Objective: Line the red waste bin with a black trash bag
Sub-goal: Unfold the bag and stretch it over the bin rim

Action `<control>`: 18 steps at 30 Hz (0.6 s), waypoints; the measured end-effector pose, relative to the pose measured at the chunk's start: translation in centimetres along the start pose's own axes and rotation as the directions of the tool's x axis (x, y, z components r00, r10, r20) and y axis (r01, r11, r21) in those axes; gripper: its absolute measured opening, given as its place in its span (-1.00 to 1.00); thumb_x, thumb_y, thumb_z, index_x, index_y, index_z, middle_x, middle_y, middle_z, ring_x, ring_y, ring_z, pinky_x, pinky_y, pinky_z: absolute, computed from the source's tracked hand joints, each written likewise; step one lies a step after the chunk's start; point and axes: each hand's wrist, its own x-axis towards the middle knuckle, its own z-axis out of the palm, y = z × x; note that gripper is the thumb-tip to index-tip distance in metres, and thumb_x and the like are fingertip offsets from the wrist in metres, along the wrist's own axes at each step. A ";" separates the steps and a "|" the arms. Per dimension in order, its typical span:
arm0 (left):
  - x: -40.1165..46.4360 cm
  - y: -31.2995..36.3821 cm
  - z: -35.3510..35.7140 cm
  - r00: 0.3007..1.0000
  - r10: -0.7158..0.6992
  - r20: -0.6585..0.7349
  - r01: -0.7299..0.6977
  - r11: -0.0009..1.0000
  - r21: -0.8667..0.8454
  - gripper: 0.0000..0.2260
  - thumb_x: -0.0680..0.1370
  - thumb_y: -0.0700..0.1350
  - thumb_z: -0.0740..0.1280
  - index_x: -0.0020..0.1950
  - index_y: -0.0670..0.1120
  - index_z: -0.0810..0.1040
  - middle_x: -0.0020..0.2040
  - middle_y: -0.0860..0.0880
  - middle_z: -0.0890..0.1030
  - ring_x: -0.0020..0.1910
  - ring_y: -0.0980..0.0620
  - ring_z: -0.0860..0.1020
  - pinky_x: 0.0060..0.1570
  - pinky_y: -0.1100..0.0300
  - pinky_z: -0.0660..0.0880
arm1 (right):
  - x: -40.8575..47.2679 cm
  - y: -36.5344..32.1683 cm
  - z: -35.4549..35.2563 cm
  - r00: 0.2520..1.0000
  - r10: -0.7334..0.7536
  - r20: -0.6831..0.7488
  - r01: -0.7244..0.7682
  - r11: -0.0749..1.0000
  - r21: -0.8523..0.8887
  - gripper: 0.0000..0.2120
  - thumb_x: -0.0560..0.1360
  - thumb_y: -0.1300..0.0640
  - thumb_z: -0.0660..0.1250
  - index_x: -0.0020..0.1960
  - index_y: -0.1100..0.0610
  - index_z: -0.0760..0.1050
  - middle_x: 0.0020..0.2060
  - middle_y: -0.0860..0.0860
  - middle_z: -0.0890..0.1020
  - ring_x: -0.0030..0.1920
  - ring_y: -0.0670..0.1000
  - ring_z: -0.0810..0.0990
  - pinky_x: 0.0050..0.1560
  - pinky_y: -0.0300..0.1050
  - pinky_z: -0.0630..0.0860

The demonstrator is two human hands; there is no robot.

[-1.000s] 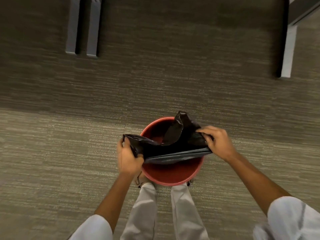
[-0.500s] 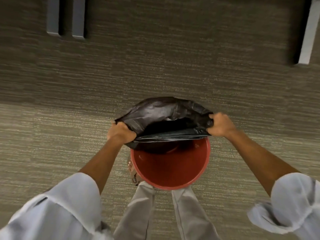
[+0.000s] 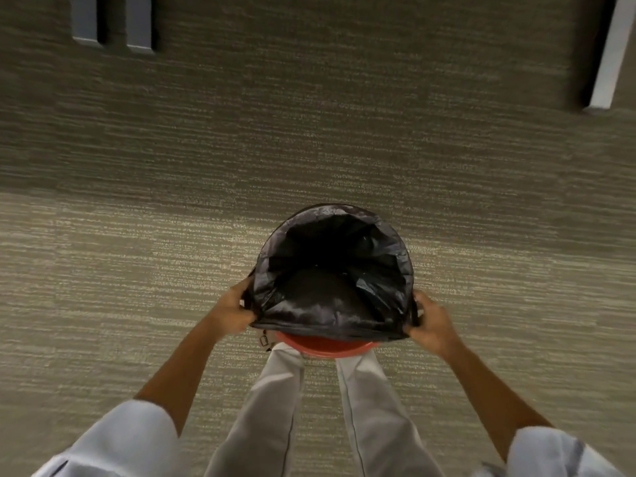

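**Black bag stretched over the red bin, near edge still off the rim**

The left hand (image 3: 231,313) pinches the black trash bag (image 3: 330,290) at its near-left corner, fingers curled shut on the plastic. The right hand (image 3: 429,321) grips the near-right corner the same way, fingers closed on a fold of the film. Between the 2 hands the bag's near edge runs as a taut straight line, just short of the bin's near rim.

The bag's mouth is spread wide open and rounded, and its far edge and both sides wrap over the red waste bin (image 3: 327,347). Only a thin red crescent of the bin's near rim shows below the straight edge, so that part is uncovered. The inside of the bag sags down into the bin in dark folds.

The bin stands on the carpet (image 3: 137,270) directly in front of the person's pale trouser legs (image 3: 275,407), which touch or nearly touch its near side. Carpet lies open to the left, right and far side of the bin. 2 grey furniture legs (image 3: 110,22) stand well apart at the far left, and 1 pale leg (image 3: 609,53) at the far right.

A small dark buckle-like item by the bin's near-left side is too blurred to identify. No writing or label can be read.
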 end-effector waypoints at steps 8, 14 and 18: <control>-1.3 -5.9 4.6 0.989 0.032 -0.143 -0.061 0.977 -0.202 -0.19 0.38 -0.47 0.43 0.47 0.11 0.27 0.02 -0.08 0.58 -0.12 -0.12 0.59 -0.23 -0.02 0.58 | -2.6 2.4 7.4 0.989 0.137 -0.048 -0.125 0.973 0.196 -0.73 0.33 0.31 0.57 0.02 0.25 0.65 -0.08 0.18 0.73 -0.03 0.17 0.70 -0.05 0.00 0.60; 0.4 -7.1 5.8 0.957 -0.046 -0.288 0.034 0.998 -0.046 -0.56 0.35 -0.44 0.37 0.08 -0.01 0.50 -0.15 -0.14 0.69 -0.15 -0.17 0.66 -0.12 -0.12 0.65 | -1.2 2.7 8.4 0.968 0.244 -0.060 -0.235 0.962 0.136 -0.82 0.34 0.26 0.57 -0.07 0.27 0.70 -0.21 0.10 0.71 -0.17 0.09 0.68 -0.30 -0.24 0.46; 2.7 -6.2 5.7 0.919 -0.109 -0.378 0.098 0.994 -0.050 -0.81 0.41 -0.40 0.31 -0.16 -0.14 0.62 -0.21 -0.21 0.69 -0.17 -0.24 0.65 -0.10 -0.15 0.64 | 1.3 2.9 7.5 0.914 0.393 -0.100 -0.352 0.891 0.287 -0.96 0.44 0.33 0.46 -0.11 0.25 0.68 -0.34 0.02 0.70 -0.37 -0.04 0.63 -0.40 -0.29 0.57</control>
